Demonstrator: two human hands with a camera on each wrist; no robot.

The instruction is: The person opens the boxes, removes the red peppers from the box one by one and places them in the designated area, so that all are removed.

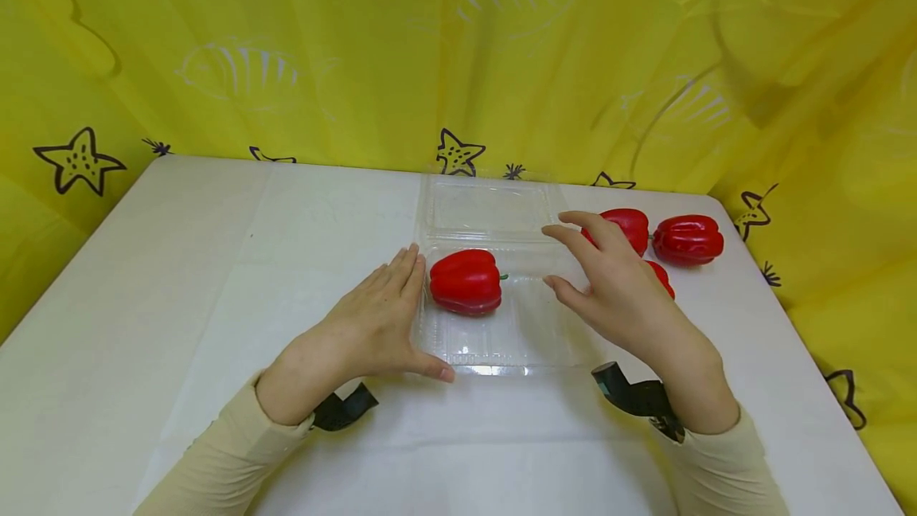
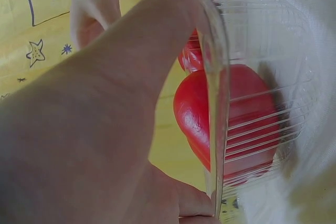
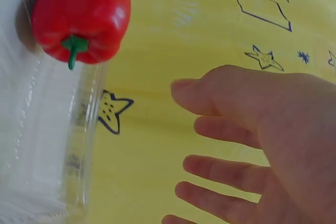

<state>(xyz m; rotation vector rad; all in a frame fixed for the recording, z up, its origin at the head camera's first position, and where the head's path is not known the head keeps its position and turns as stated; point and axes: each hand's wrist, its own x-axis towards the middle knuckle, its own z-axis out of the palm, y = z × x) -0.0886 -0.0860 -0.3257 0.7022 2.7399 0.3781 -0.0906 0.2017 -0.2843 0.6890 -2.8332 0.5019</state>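
A red bell pepper with a green stem lies on its side in the left part of a clear plastic clamshell container, whose lid is folded back behind it. My left hand rests along the container's left rim, fingers straight and thumb at the front corner. In the left wrist view the pepper shows through the ribbed wall. My right hand hovers over the container's right side with fingers spread and nothing between them, as the right wrist view also shows.
Several more red bell peppers lie on the white table to the right; one pepper is in plain sight, while another pepper is partly behind my right hand. A yellow patterned curtain closes off the back and sides.
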